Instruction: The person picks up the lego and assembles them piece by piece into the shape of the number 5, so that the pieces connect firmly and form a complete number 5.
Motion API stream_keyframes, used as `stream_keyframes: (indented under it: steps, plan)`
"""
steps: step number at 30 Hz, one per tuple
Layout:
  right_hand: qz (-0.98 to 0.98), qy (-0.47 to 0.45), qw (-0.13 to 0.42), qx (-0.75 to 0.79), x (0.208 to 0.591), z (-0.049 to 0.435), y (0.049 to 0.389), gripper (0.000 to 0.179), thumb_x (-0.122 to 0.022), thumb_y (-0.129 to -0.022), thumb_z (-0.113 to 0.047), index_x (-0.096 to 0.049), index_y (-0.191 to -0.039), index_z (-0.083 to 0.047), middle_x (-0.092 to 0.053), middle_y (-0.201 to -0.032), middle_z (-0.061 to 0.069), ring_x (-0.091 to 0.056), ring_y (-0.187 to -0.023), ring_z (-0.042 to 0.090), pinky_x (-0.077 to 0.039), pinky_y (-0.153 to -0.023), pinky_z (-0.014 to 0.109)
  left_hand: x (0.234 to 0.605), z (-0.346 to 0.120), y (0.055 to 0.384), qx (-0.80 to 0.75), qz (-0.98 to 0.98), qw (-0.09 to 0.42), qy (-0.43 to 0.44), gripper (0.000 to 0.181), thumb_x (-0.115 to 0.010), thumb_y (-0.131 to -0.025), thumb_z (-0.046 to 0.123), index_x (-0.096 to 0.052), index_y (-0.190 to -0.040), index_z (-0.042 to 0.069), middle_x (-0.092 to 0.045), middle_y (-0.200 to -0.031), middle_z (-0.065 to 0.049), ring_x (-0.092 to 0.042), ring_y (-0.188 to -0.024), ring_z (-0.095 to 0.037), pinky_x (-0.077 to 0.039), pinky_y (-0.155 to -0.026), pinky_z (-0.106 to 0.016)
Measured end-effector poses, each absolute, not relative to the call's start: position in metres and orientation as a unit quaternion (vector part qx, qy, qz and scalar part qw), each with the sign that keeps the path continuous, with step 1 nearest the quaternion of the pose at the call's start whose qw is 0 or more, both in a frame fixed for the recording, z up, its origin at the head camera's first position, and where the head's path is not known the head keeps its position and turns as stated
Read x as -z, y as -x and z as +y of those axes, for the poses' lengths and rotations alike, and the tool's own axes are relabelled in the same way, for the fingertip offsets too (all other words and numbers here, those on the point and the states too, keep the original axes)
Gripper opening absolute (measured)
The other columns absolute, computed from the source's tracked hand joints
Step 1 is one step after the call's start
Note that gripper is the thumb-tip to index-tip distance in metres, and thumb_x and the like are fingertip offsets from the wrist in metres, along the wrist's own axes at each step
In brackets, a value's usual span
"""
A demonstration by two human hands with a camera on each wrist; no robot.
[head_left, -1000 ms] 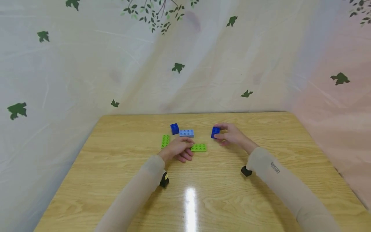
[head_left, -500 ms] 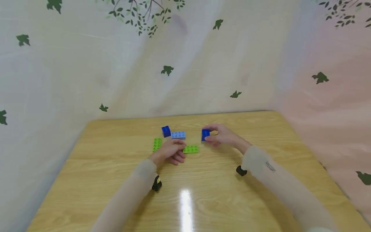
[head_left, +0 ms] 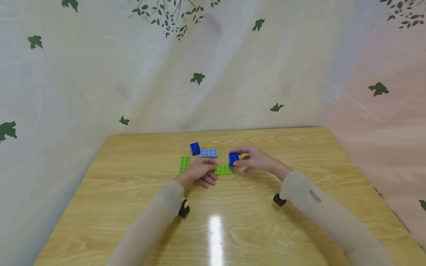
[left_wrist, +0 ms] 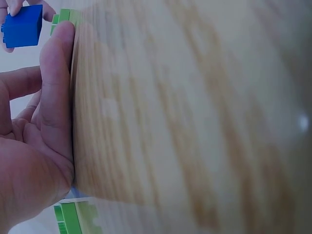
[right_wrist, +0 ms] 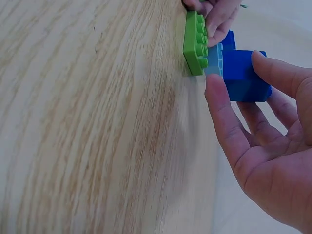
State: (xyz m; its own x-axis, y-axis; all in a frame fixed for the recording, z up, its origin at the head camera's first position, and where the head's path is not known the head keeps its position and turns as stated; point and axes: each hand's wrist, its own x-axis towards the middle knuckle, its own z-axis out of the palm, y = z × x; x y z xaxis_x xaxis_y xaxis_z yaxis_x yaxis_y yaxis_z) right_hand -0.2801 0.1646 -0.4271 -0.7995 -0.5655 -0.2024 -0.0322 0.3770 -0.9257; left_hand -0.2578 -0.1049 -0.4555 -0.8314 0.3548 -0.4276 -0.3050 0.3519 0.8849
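Head view: My right hand (head_left: 256, 158) held the blue block (head_left: 233, 157) pinched between thumb and fingers, at one o'clock from the green brick (head_left: 223, 170). My left hand (head_left: 199, 173) lay at the green brick's nine o'clock end and covered part of it; I could not tell whether its fingers gripped or only touched. The two hands were apart. From the green brick, the light-blue brick (head_left: 209, 153) lay at eleven o'clock, the second blue block (head_left: 195, 148) at ten and the second green brick (head_left: 184, 164) at nine, all on the table (head_left: 253, 229).

Left wrist view: The blue block hung at ten o'clock, clear of the table, studs facing away from it. One left finger lay along the table, its tip at the green brick; the second green brick showed at seven.

Right wrist view: The blue block sat at two o'clock, the thumb against one side. The green brick was at one, studs exposed.

Handling: I judged the blue block light, rigid and hard to break, its smooth sides slightly slippery. Correct hold: opposite side walls, below the studs, underside uncovered.
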Motion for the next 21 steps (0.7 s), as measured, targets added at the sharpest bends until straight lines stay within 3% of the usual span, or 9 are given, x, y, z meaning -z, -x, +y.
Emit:
stream_keyframes:
  steps: [9, 21]
  plan:
    - [0.781, 0.215, 0.253, 0.528, 0.433, 0.157, 0.276, 0.057, -0.071, -0.097, -0.017, -0.048, -0.148, -0.003, -0.05, -0.138, 0.02, -0.065, -0.111, 0.032, -0.06, -0.08, 0.047, 0.456, -0.105, 0.26, -0.568, 0.769, 0.292, -0.02, 0.029, -0.057, -0.105, 0.027, -0.06, -0.128, 0.011, -0.074, -0.091, -0.014, -0.074, -0.07, -0.024, -0.061, -0.058, -0.038]
    - [0.792, 0.225, 0.243, 0.513, 0.437, 0.147, 0.273, 0.051, -0.072, -0.097, -0.017, -0.055, -0.144, -0.009, -0.056, -0.135, 0.018, -0.065, -0.108, 0.029, -0.06, -0.079, 0.044, 0.457, -0.107, 0.26, -0.569, 0.767, 0.296, -0.019, 0.029, -0.057, -0.105, 0.028, -0.061, -0.128, 0.012, -0.074, -0.093, -0.014, -0.074, -0.072, -0.025, -0.061, -0.058, -0.039]
